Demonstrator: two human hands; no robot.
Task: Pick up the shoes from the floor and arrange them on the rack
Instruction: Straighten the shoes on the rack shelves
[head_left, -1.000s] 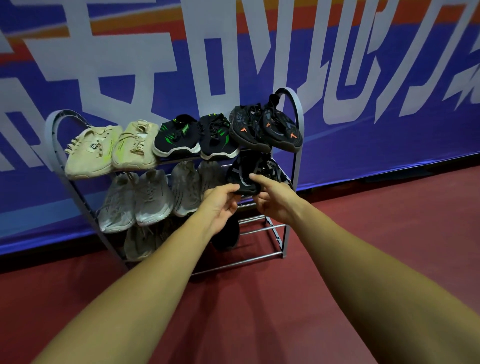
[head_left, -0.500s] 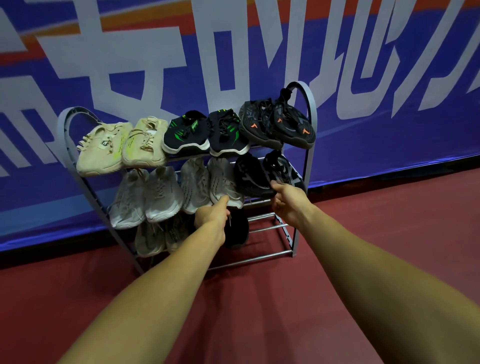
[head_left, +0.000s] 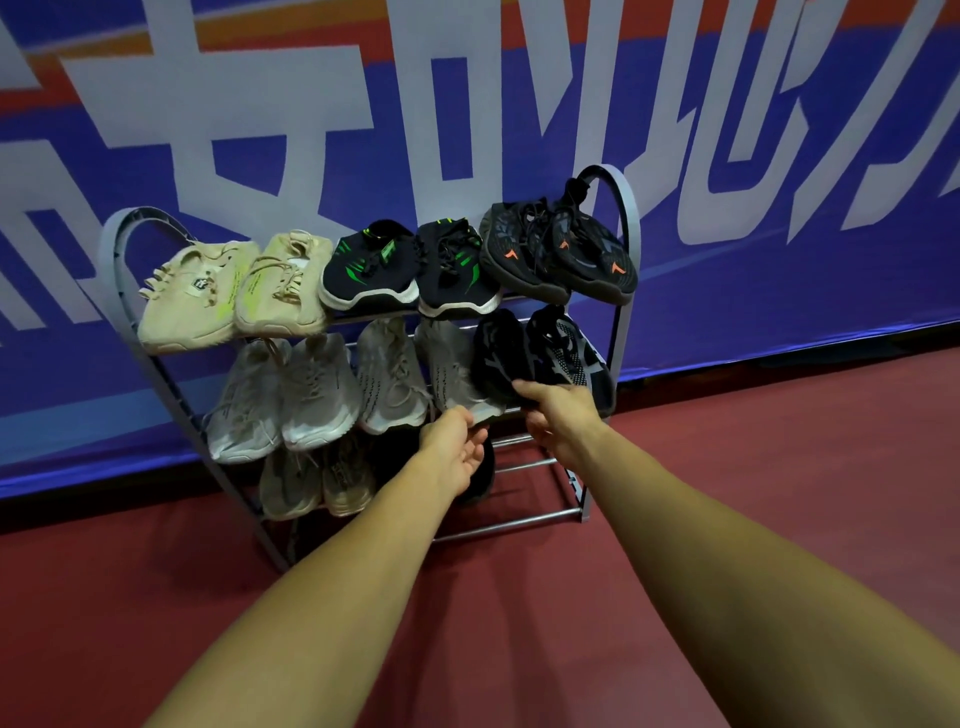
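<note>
A grey metal shoe rack (head_left: 621, 218) stands against the banner wall with three shelves of shoes. A black pair (head_left: 524, 353) lies at the right end of the middle shelf. My right hand (head_left: 558, 415) reaches to the toe of that pair, fingers touching its front edge. My left hand (head_left: 457, 447) hovers just below the middle shelf, palm turned up and fingers relaxed, holding nothing. Beige shoes (head_left: 234, 291), black-green shoes (head_left: 410, 265) and black-orange shoes (head_left: 561, 254) fill the top shelf. Grey shoes (head_left: 322, 389) sit mid-shelf.
Brownish shoes (head_left: 317, 478) and a dark shoe (head_left: 480, 478), partly hidden behind my left hand, lie on the bottom shelf; its right bars (head_left: 535, 462) are bare. Red floor (head_left: 753, 441) spreads around the rack. A blue banner (head_left: 727, 130) backs it.
The black pair went from my hands onto the middle shelf's right end. My left hand let go and dropped below the shelf with its palm up; my right hand stays at the shoe toes.
</note>
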